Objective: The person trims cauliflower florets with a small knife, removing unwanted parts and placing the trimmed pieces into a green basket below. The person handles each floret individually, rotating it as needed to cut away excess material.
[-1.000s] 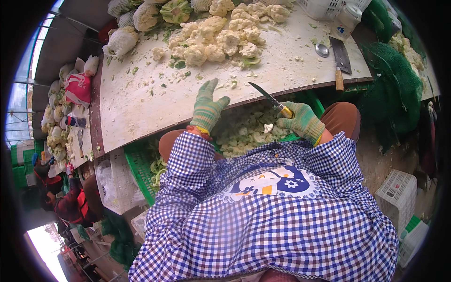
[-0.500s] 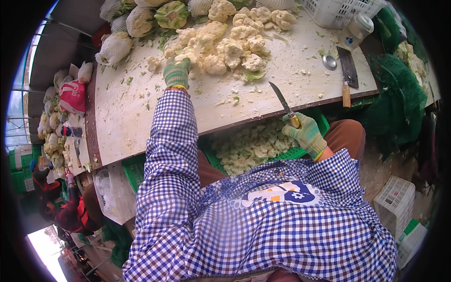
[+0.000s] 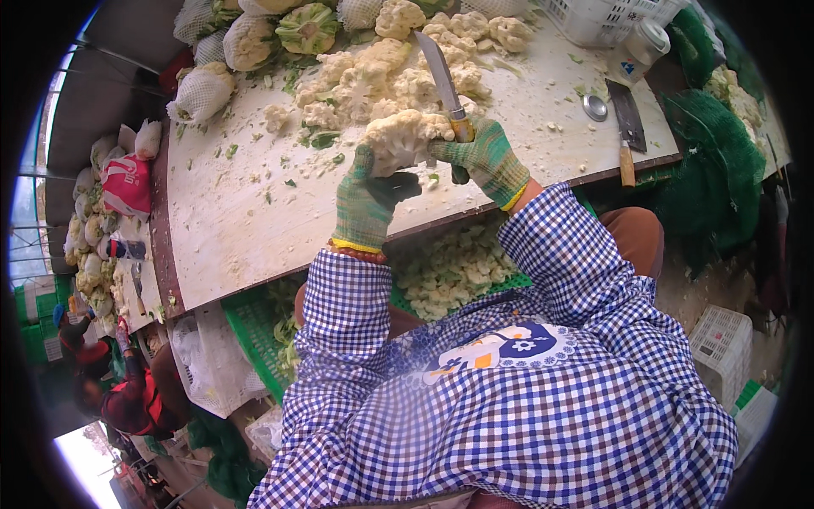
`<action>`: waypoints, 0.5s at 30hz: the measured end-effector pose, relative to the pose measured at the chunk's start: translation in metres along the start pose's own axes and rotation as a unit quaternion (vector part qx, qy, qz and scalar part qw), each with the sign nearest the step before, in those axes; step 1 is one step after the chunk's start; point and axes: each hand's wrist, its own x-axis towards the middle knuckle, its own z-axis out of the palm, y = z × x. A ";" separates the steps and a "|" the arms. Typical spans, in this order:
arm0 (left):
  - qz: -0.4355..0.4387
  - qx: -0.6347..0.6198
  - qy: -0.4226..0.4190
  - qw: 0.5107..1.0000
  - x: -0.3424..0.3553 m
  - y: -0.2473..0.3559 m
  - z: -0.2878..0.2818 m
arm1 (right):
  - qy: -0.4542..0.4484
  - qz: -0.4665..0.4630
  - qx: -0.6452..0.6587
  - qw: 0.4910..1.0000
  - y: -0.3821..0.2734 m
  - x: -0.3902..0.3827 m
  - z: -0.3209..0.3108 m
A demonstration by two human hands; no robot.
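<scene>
A large piece of cauliflower (image 3: 402, 138) is held up over the table's near edge. My left hand (image 3: 370, 200), in a green knit glove, grips it from the left and below. On its other side my right hand (image 3: 490, 161), gloved alike, holds a knife (image 3: 441, 75) by its yellowish handle, blade pointing up and away. My right thumb touches the cauliflower too. Beyond my hands lies a heap of cauliflower pieces (image 3: 365, 76) on the pale tabletop (image 3: 229, 195). Beneath the near edge, a green crate (image 3: 254, 339) holds many small florets (image 3: 449, 271).
A cleaver (image 3: 626, 127) and a round metal lid (image 3: 594, 108) lie at the right beside a clear jar (image 3: 642, 51). A white crate (image 3: 585, 21) stands behind. Net-wrapped cauliflowers (image 3: 203, 89) line the far left. Green netting (image 3: 712, 170) hangs at right. Another person (image 3: 140, 394) works at far left.
My left hand has drawn back from the heap with a cauliflower piece. My right hand has risen with the knife from above the crate to meet it.
</scene>
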 end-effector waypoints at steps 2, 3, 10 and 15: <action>0.044 0.036 0.036 0.998 0.003 -0.007 0.002 | 0.022 0.040 0.050 0.998 0.007 0.007 0.000; 0.065 0.069 0.079 0.992 0.006 -0.009 0.002 | 0.024 0.058 0.085 0.994 0.012 0.010 0.002; 0.035 0.043 0.106 0.993 0.010 -0.004 -0.015 | 0.021 0.099 0.167 0.981 0.039 0.023 0.017; 0.155 0.389 0.204 0.885 0.020 -0.007 -0.019 | 0.081 0.094 0.101 0.987 0.040 0.030 0.028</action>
